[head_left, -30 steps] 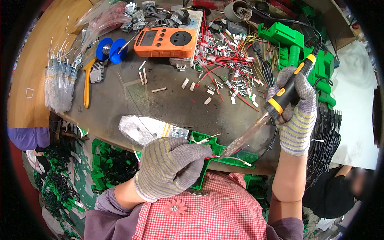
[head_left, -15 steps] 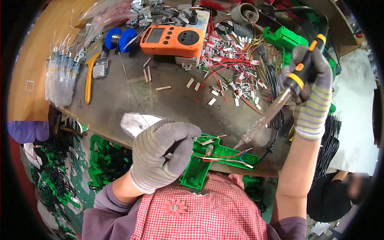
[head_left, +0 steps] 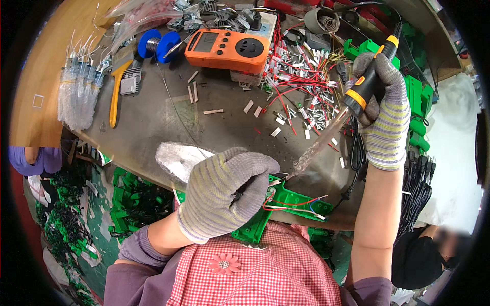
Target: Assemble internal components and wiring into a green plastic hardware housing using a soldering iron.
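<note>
My right hand [head_left: 385, 127], in a striped grey glove, grips a soldering iron [head_left: 361, 92] with a black and orange handle. Its metal shaft slants down to the left, and the tip is close to the wire ends by my left fingertips; whether they touch I cannot tell. My left hand [head_left: 224, 194], gloved the same way, is closed in a pinch. A thin solder wire [head_left: 176, 109] runs into it from a blue spool [head_left: 171, 47]. Beneath, at the table's front edge, lies a green plastic housing [head_left: 250, 230] with red, white and blue wires, partly hidden by the left hand.
An orange meter [head_left: 227, 48] stands at the back, beside scattered red-wired parts [head_left: 301, 76]. A yellow-handled brush [head_left: 116, 94] and bagged parts [head_left: 79, 99] lie left. Black cords [head_left: 416, 194] hang at right. Another person [head_left: 421, 257] is at lower right.
My left hand has moved right, over the housing's wires. The soldering iron has shifted left, bringing its tip close to my left fingertips.
</note>
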`<action>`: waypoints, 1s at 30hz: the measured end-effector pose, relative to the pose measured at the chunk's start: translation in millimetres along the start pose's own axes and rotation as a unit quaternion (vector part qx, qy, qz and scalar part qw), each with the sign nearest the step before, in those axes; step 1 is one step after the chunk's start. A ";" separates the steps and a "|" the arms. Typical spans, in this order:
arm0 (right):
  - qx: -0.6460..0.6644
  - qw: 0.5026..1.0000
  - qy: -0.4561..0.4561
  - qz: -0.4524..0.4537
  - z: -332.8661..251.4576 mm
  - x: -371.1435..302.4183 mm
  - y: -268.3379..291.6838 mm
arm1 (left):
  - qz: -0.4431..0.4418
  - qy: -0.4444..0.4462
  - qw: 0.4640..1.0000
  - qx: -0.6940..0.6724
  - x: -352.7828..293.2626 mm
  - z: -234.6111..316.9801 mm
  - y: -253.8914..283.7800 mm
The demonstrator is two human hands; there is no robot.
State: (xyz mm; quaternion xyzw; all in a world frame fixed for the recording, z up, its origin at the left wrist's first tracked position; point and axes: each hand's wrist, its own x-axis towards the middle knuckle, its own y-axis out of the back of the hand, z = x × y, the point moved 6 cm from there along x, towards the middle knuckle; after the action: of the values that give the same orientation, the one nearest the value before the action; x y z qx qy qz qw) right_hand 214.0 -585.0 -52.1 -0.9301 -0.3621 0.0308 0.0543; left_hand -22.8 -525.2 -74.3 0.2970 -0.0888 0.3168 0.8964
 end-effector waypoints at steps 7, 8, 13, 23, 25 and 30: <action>-0.021 1.000 -0.019 0.011 -1.1 -4.7 -2.3 | -0.016 0.001 1.000 0.025 -0.7 0.2 -2.3; -0.021 1.000 -0.019 0.010 -0.9 -5.0 -1.8 | -0.013 -0.003 0.999 0.033 -0.7 1.4 -2.0; 0.018 1.000 -0.006 -0.020 -4.2 3.0 2.5 | 0.021 0.023 0.999 -0.017 2.1 -4.1 6.1; 0.133 0.974 0.078 0.165 -17.0 -11.9 82.8 | 0.021 0.014 0.982 0.189 31.0 -53.6 15.8; 0.117 0.968 0.139 0.174 -21.2 -16.0 91.7 | 0.006 0.020 0.982 0.190 28.4 -55.6 12.5; -0.174 0.949 0.262 0.034 -17.5 -5.3 66.2 | 0.003 0.024 0.981 0.192 29.7 -52.4 11.6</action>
State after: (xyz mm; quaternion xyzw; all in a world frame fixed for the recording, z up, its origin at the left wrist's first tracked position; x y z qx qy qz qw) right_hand 256.1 -638.4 -42.8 -0.9121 -0.3027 -0.2759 -0.0165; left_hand -8.3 -471.8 -100.8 0.4561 -0.0057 0.3375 0.8234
